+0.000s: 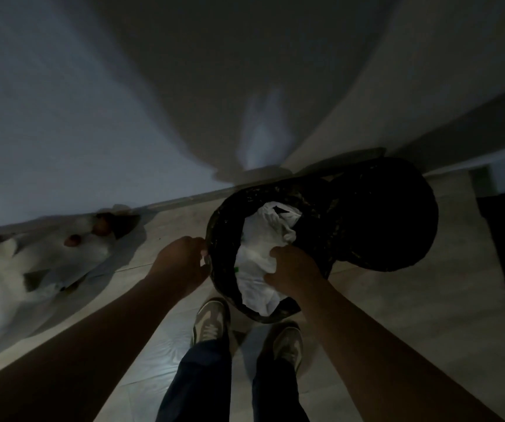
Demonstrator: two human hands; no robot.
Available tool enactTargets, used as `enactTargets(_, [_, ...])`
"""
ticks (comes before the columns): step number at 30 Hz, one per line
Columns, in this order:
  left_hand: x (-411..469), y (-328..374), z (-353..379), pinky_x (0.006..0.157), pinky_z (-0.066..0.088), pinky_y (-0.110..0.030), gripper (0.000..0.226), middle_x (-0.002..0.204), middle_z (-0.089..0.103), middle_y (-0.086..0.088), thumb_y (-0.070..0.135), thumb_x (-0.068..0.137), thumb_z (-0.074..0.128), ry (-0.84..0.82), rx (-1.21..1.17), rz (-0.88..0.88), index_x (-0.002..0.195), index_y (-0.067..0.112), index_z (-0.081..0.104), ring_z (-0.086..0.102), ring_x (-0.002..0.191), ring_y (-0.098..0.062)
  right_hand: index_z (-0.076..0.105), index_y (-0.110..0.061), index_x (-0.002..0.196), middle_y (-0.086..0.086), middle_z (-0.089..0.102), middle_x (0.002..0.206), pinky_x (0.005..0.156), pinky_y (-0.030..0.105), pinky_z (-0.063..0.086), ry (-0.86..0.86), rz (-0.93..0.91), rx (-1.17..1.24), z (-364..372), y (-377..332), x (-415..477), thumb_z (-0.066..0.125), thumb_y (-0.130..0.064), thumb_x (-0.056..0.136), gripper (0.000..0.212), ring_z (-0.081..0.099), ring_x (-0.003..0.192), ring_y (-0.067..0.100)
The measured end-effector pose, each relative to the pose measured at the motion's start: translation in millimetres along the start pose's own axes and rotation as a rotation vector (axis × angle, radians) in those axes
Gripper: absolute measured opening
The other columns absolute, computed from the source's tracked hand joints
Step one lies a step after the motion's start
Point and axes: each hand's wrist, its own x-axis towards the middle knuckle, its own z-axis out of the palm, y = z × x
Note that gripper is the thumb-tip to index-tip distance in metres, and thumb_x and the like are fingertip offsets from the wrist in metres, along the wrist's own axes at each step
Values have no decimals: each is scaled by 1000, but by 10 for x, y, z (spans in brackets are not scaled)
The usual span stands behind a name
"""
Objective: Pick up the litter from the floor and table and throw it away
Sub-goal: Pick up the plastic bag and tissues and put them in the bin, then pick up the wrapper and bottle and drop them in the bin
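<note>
- Pushing down into the bin (214, 226), the right hand (294, 269) has its fingers clenched into the white litter (263, 236), grasping a crumpled fold, probably to pack it low.
- The litter sits inside the bin's mouth and fills most of it, so this piece looks all but thrown away.
- The left hand (181, 263) is at the bin's left rim, with its fingers bent round the edge. It seems to grip the rim and dark liner, likely bracing the bin against the push, though the dim light blurs the exact hold.
- The lid (388, 214) hangs flipped open on the far right, clear of the mouth.
- The bin stands on the floor (397, 300) just beyond the shoes (211, 321), within a straight downward reach.
- A white dog (47, 263) is at the left, apart from the bin.
</note>
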Motion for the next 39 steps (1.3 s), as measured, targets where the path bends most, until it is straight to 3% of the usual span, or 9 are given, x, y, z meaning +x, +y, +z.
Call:
enactTargets(9, [-435,238,-433,85,47,-28,27,111,59,-4,22,88,59,-32,78,22,114,18,57,57,102,-19,51,-7,126,12,51,129,93,30,41,64,-68,-54,-385,-180,-572,65,-28,87,47,48,120,26])
enactTargets(15, [-1165,562,-792,86,45,-26,30,116,56,-3,25,88,58,-27,69,-13,118,20,54,55,105,-19,59,-7,105,9,60,106,77,29,45,115,-184,-109,-810,-449,-1384,64,-32,84,33,57,102,25])
enactTargets(18, [-1777,813,-1097,87,41,-25,35,121,54,-4,27,90,55,19,74,-1,124,20,51,53,110,-19,59,-9,107,8,60,105,81,33,49,144,-262,-160,-1164,-649,-2018,65,-32,82,34,57,100,25])
enactTargets(25, [-3312,1234,-1597,90,43,-26,38,122,54,-1,35,89,57,182,-8,-99,124,21,52,53,109,-17,51,-17,133,5,53,132,99,30,41,133,-476,-182,-1862,-1125,-3422,65,-29,85,52,49,123,22])
enactTargets(33, [-4964,1259,-1969,85,43,-20,40,120,60,5,39,86,63,521,-193,-263,122,23,57,57,104,-12,59,-24,118,-5,59,118,89,27,47,176,-791,-370,-2245,-1970,-4759,65,-31,82,37,54,106,12])
enactTargets(39, [-6172,940,-1876,85,39,-16,40,122,59,9,40,86,61,746,-268,-406,124,29,57,56,106,-9,63,-27,110,-11,60,106,81,22,46,227,-969,-395,-1863,-2759,-5608,70,-30,77,34,55,96,7])
